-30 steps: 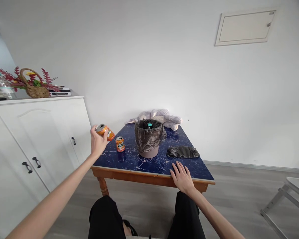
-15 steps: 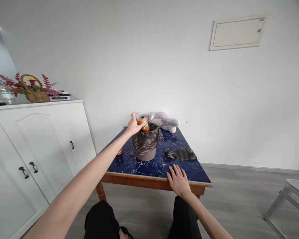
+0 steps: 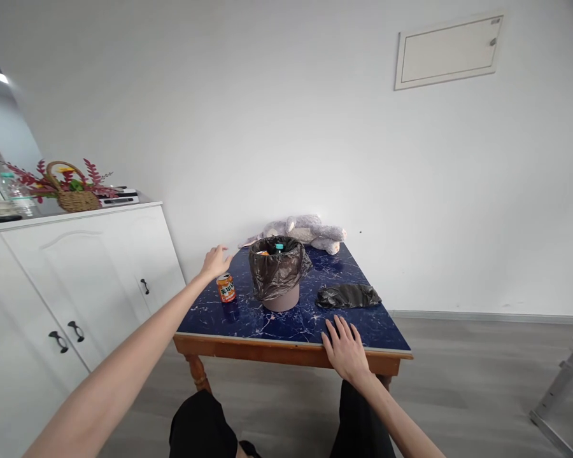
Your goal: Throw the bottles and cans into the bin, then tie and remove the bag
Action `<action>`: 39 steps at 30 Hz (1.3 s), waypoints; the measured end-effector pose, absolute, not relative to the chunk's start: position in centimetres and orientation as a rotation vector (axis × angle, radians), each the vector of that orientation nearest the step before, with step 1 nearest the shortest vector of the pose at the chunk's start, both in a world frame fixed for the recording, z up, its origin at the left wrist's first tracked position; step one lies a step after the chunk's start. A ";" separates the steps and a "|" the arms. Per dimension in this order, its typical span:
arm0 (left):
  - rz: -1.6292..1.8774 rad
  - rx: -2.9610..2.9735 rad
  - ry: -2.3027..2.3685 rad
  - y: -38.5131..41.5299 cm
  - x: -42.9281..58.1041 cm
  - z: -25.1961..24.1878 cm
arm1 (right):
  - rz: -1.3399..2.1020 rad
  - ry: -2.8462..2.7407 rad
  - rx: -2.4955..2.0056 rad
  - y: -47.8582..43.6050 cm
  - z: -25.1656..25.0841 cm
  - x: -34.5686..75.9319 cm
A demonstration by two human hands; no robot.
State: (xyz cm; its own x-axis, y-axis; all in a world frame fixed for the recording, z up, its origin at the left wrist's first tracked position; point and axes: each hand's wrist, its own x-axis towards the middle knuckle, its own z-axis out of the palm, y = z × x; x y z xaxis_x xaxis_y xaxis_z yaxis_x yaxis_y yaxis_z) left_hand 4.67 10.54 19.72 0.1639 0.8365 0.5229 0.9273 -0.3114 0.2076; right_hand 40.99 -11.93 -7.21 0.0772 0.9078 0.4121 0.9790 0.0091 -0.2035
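Note:
My left hand (image 3: 214, 262) hovers open and holds nothing, just above an upright orange can (image 3: 226, 287) on the blue marbled table (image 3: 296, 318). To the right of the can stands a small bin (image 3: 278, 273) lined with a black bag. Inside it a bottle with a teal cap and a bit of orange show. My right hand (image 3: 346, 343) lies flat on the table's near edge with its fingers spread. A crumpled black bag (image 3: 347, 296) lies just beyond that hand.
A grey plush toy (image 3: 305, 231) lies at the table's far edge against the wall. A white cabinet (image 3: 71, 280) stands to the left, with a flower basket (image 3: 71, 191) on top. A folding frame (image 3: 561, 388) sits on the floor at right.
My left hand carried an orange can from the table's left side to the bin, let it go there, and has come back empty above the other can. My right hand stayed put.

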 end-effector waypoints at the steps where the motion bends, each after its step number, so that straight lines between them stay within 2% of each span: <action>1: -0.797 -2.256 -1.766 10.4 3.6 18.8 | -0.221 -1.861 -1.931 -11.9 -7.2 41.0; 7: -0.587 -2.262 -1.850 9.9 1.4 12.9 | -0.226 -1.850 -1.940 -11.8 -7.3 40.9; 12: -0.518 -2.214 -1.936 9.4 1.9 10.0 | -0.228 -1.852 -1.945 -11.8 -7.1 40.8; 25: -0.606 -2.203 -1.957 8.8 3.6 9.8 | -0.236 -1.872 -1.966 -11.9 -7.0 40.7; 30: -0.868 -2.179 -1.885 7.2 4.1 12.5 | -0.240 -1.883 -1.964 -12.1 -7.1 40.7; 35: -1.302 -2.082 -1.548 6.2 7.1 20.0 | -0.233 -1.889 -1.971 -12.1 -7.2 40.6; 39: -1.404 -2.238 -1.218 6.2 12.2 24.4 | -0.236 -1.891 -1.982 -12.1 -7.3 40.7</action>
